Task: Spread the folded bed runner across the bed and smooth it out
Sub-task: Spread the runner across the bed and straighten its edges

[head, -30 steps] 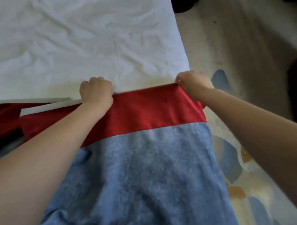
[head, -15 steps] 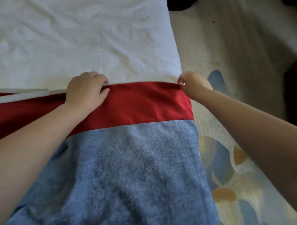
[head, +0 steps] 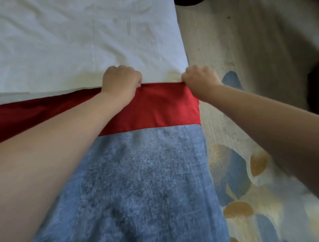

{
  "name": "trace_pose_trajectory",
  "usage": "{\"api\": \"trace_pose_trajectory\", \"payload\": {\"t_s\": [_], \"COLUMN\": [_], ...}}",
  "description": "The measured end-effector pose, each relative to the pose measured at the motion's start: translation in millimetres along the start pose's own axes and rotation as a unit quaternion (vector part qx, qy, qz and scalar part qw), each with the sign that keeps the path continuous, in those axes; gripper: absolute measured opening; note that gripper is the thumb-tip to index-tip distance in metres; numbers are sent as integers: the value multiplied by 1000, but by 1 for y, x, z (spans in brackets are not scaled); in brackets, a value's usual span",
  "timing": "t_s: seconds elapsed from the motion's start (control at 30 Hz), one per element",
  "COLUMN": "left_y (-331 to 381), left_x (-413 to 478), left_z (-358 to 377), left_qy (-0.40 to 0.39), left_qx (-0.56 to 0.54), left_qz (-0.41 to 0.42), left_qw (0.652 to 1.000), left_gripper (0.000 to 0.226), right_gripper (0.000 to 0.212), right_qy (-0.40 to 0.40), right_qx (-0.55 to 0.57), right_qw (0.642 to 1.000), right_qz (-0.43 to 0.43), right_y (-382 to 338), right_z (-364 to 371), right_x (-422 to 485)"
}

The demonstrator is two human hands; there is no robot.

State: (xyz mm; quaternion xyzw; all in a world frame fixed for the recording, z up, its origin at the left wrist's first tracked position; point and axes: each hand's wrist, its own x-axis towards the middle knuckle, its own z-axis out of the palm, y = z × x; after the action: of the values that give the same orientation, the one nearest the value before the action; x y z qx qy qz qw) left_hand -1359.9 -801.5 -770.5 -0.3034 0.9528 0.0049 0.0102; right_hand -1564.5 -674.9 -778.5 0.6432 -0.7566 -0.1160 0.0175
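While flat on bed [head: 86, 43], bed runner [head: 155, 107] crosswise.

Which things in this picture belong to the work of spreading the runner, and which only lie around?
Part of the job: bed runner, its red edge gripped by the left hand and right hand; white bed under it.
Only lying about: patterned rug beside the bed; dark object at the top edge.

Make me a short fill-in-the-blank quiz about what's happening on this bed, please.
1. The left hand and right hand both grip the bed runner by its ___ band.
2. Nearer the person, the runner's fabric is ___.
3. The bare sheet beyond the hands is ___.
Missing words: red; blue; white.
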Motion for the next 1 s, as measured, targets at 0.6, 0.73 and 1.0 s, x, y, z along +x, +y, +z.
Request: {"api": "trace_pose_trajectory", "payload": {"t_s": [0.6, 0.73, 1.0], "left_y": [-82, -134, -195], "left_x": [-88, -130, -131], "left_z": [-32, -41, -35], "left_qy": [-30, -15, 36], "left_qx": [41, 62, 48], "left_qz": [-58, -123, -79], "left_qw": [997, 990, 995], "left_gripper": [18, 7, 12], "right_gripper": [32, 35, 22], "right_qy": [31, 10, -35], "right_qx": [111, 141, 163], "right_qw": [991, 990, 986], "right_qz": [65, 25, -30], "right_y": [-48, -88, -196], "right_z": [-25, -55, -74], "right_x": [-5, 16, 71]}}
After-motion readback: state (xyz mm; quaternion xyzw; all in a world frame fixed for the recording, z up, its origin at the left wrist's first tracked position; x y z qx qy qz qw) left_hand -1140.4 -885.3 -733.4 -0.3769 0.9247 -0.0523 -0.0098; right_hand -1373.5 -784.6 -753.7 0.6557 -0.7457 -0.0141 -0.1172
